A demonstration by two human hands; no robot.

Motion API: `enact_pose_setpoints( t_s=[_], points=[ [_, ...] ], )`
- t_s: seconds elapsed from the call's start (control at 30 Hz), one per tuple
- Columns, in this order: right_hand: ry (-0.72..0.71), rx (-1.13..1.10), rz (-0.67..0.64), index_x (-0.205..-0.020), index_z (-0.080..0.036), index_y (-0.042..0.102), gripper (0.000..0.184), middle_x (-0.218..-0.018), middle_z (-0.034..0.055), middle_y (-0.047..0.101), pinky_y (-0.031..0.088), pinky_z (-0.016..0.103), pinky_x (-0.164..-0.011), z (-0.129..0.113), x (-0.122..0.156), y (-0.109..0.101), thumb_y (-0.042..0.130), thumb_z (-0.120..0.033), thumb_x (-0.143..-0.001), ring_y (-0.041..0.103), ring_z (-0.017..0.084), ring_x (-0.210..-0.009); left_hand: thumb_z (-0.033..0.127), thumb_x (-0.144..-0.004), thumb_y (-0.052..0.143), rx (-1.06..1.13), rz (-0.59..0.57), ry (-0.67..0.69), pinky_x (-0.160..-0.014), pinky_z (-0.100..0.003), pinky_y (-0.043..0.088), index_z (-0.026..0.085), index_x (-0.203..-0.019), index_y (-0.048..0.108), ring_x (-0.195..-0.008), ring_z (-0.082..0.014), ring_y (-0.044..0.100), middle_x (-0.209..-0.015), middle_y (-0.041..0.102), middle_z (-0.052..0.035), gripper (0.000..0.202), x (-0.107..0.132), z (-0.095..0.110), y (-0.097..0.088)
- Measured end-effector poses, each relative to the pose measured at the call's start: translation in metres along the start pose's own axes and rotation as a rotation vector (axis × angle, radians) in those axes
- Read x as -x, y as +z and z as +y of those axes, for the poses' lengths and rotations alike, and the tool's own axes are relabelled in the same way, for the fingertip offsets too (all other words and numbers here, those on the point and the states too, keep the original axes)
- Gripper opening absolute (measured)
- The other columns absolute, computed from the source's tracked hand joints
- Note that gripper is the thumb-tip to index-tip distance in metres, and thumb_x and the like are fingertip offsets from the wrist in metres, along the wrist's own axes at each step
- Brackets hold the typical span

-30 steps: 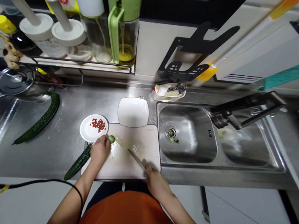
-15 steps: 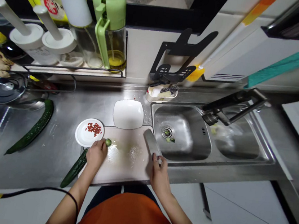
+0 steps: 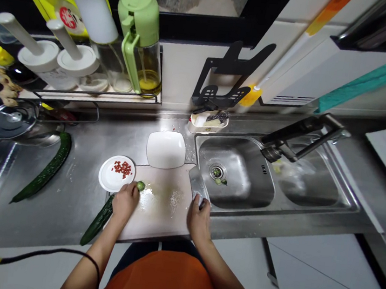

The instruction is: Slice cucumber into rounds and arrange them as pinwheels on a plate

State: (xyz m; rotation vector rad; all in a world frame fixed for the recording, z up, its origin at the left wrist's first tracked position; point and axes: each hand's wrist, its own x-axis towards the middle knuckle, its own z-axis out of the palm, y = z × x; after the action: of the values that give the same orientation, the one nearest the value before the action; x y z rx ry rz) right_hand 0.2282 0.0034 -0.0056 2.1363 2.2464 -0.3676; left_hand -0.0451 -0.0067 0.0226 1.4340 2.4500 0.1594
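A dark green cucumber (image 3: 97, 222) lies slantwise at the left edge of the pale cutting board (image 3: 155, 219). Closed over its upper part is my left hand (image 3: 125, 202); a pale green cut end shows past the fingertips. My right hand (image 3: 200, 218) grips a broad-bladed kitchen knife (image 3: 197, 181) near its handle, at the board's right edge beside the sink. The knife is apart from the cucumber. Just beyond my left hand sits a small white plate (image 3: 106, 177) with chopped red pieces (image 3: 122, 168). An empty white square dish (image 3: 166, 149) stands behind the board.
On the right is a double sink (image 3: 240, 183) with cucumber scraps (image 3: 221, 181) by its drain and a faucet (image 3: 299, 136) over it. Another cucumber (image 3: 43, 175) lies left. Behind stand a pot (image 3: 11, 120) and a rack with a green-topped oil bottle (image 3: 140, 30).
My right hand has shifted slightly left with the knife, and its blade has turned a little. My left hand stays on the cucumber. The whole view has moved slightly.
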Motion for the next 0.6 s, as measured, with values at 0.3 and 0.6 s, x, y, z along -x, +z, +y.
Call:
enact_pose_setpoints(
  t_s=[0.3,0.6],
  points=[
    [-0.008,0.110,0.037,-0.140,-0.014,0.034,0.053,-0.129,0.0208,0.043,0.043,0.033,-0.082,-0.005,-0.002,0.008,0.036,-0.008,-0.087,0.052,0.027,-0.104,0.032,-0.089,0.044,0.013,-0.003,0.051,-0.065,-0.025,0.036,0.024,-0.108,0.064,-0.076,-0.0158,0.060,-0.096,0.067,-0.0061,0.029,-0.001,-0.005,0.001],
    [-0.022,0.211,-0.039,-0.140,-0.012,0.033,0.052,-0.131,0.0208,0.042,0.043,0.032,-0.079,-0.010,-0.003,0.001,0.032,-0.008,-0.088,0.052,0.026,-0.102,0.032,-0.088,0.044,0.029,-0.009,0.082,-0.067,-0.025,0.040,0.023,-0.104,0.067,-0.078,-0.0169,0.062,-0.094,0.068,-0.0071,0.029,-0.007,-0.005,-0.003]
  ],
)
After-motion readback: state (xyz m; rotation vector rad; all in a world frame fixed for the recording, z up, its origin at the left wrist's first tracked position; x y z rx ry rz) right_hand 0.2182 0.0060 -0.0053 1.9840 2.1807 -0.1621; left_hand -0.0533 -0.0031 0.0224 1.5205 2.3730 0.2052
